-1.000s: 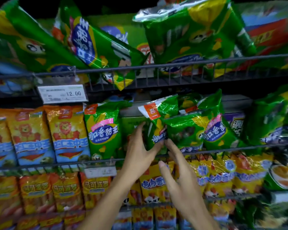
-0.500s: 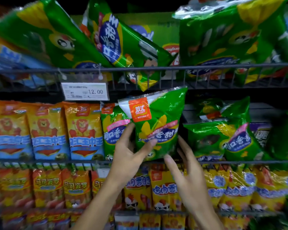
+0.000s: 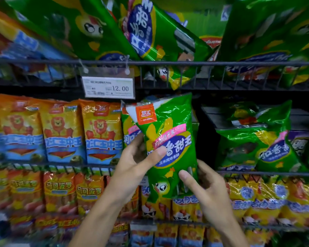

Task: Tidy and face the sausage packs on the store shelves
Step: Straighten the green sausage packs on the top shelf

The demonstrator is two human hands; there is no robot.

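A green sausage pack (image 3: 169,132) with an orange logo and a cartoon corn figure stands almost upright in front of the middle shelf, face towards me. My left hand (image 3: 137,163) grips its left edge, thumb across the front. My right hand (image 3: 203,184) holds its lower right corner, thumb on the front and fingers behind. Another green pack (image 3: 128,132) stands just behind it on the left. Two more green packs (image 3: 253,148) lie slumped on the shelf to the right.
Orange lion packs (image 3: 61,131) stand in a row at the left of the middle wire shelf (image 3: 257,173). A price tag (image 3: 108,87) reading 12.00 hangs from the upper rail. Large green packs (image 3: 150,32) lean over that rail. Yellow and orange packs (image 3: 57,191) fill the lower shelves.
Both hands have drawn the green pack out of the slumped pile on the right, moved it left and turned it upright. The view has moved closer to the shelf.
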